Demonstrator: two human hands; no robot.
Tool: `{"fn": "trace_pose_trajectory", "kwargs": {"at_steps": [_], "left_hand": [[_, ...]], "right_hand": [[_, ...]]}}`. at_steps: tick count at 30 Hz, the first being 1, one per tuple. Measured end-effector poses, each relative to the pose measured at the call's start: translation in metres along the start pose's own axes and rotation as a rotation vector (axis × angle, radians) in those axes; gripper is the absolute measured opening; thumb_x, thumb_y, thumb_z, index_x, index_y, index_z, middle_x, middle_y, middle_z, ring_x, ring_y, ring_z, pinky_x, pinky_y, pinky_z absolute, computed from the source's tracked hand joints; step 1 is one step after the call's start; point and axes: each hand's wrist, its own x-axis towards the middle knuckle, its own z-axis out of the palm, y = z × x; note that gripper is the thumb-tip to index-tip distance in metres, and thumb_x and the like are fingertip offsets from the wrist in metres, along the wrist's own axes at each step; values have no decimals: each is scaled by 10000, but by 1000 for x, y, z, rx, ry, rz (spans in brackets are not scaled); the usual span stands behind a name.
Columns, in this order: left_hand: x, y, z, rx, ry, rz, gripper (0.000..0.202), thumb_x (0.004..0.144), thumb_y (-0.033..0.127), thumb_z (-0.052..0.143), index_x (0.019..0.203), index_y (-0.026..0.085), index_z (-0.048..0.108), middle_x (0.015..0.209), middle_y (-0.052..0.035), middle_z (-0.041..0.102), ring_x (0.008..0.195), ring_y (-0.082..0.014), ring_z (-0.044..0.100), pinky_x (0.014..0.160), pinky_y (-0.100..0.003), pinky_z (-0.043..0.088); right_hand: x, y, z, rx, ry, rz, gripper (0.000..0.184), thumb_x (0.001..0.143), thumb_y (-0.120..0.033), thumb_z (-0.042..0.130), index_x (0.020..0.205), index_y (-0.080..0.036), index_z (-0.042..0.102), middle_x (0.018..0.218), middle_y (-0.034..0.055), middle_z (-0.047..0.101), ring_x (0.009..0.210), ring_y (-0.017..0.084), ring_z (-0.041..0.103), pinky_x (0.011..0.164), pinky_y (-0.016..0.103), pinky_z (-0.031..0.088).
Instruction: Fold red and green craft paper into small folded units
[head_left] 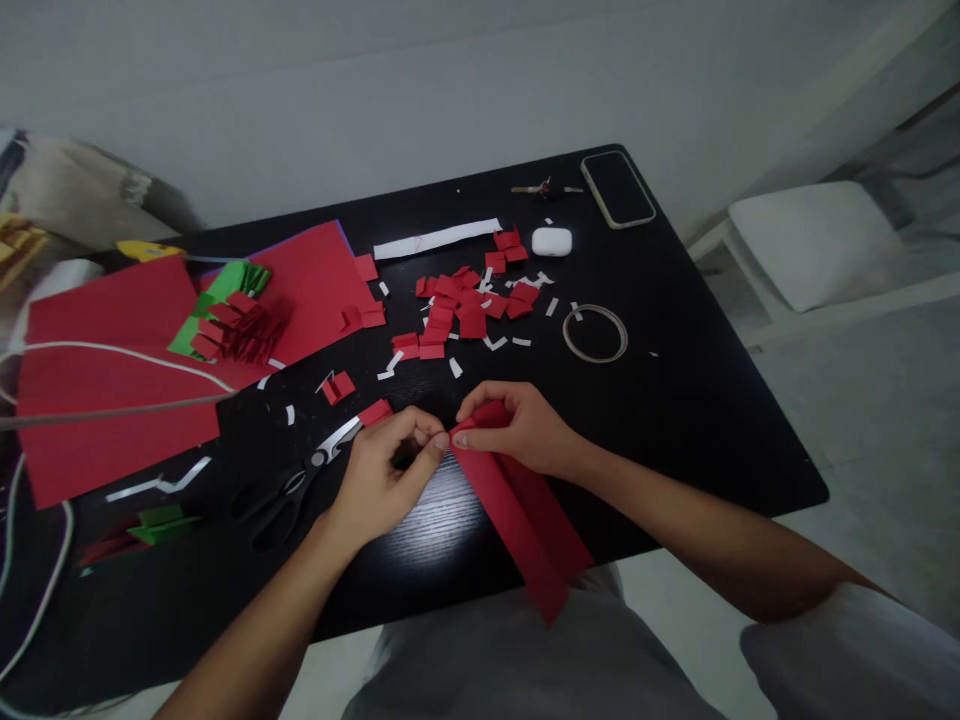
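Note:
A long red paper strip [525,515] runs from the middle of the black table [675,400] down past its front edge. My right hand [517,428] is closed over the strip's upper end. My left hand [386,475] pinches the same end from the left, thumb and forefinger pressed together at the fold. Black-handled scissors [292,490] lie just left of my left hand. A pile of small red paper squares [465,305] with white scraps sits behind my hands.
Large red paper sheets [105,380] with green and red folded pieces [232,315] cover the left side. A tape ring [595,332], white earbud case [551,241], phone [617,188] and white paper strip [439,238] lie further back. White cables [112,355] cross the left.

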Motion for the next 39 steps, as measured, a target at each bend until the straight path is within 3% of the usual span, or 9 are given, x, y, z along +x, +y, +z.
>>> {"fn": "trace_pose_trajectory", "kwargs": {"at_steps": [4,8,12,15,20,27,35,39], "left_hand": [[1,0,3,20,-1,18,161,993,248,594,854,184,642,668,36,590,596,-98,549,586,-213,446],[1,-3,3,40,33,17,156,987,234,590,847,187,637,669,43,571,593,-93,527,579,-207,427],[2,-4,1,40,58,12,153,981,234,591,843,187,636,674,44,578,603,-95,532,589,-204,433],[3,-3,0,46,74,12,164,977,235,588,827,185,633,682,39,587,611,-96,543,595,-205,439],[4,-1,1,40,97,-8,170,964,245,594,810,184,632,683,33,604,606,-99,551,586,-207,434],[5,0,0,25,129,-30,168,949,243,592,797,185,634,647,38,590,580,-99,535,563,-206,421],[8,0,-2,13,165,-62,189,918,280,607,761,177,626,637,36,573,571,-99,520,555,-205,404],[8,-2,-2,13,172,-71,191,919,296,604,770,178,628,628,40,562,565,-102,506,551,-210,391]], "right_hand": [[0,1,1,-14,-5,6,248,715,-285,877,883,-179,728,703,-49,643,607,86,523,582,221,421],[1,1,-1,97,-21,119,342,712,-315,875,985,-191,712,704,-49,668,602,103,573,575,230,442],[2,0,-4,139,-24,193,292,688,-326,894,883,-174,739,742,-23,709,633,110,618,595,234,457],[2,-3,-3,147,-4,174,289,659,-326,919,835,-176,746,732,-27,711,641,115,625,607,241,470],[1,-4,-2,123,37,133,306,677,-320,912,913,-185,772,756,-30,727,651,118,632,619,245,473],[1,-1,-7,182,-75,223,280,715,-367,886,882,-161,796,827,21,784,683,143,683,679,277,519],[-1,-1,-4,24,-22,98,307,766,-411,843,918,-148,796,811,21,773,685,158,669,649,278,502],[1,1,-4,29,-63,120,296,770,-406,825,916,-149,803,817,32,780,692,167,677,663,285,503]]}}
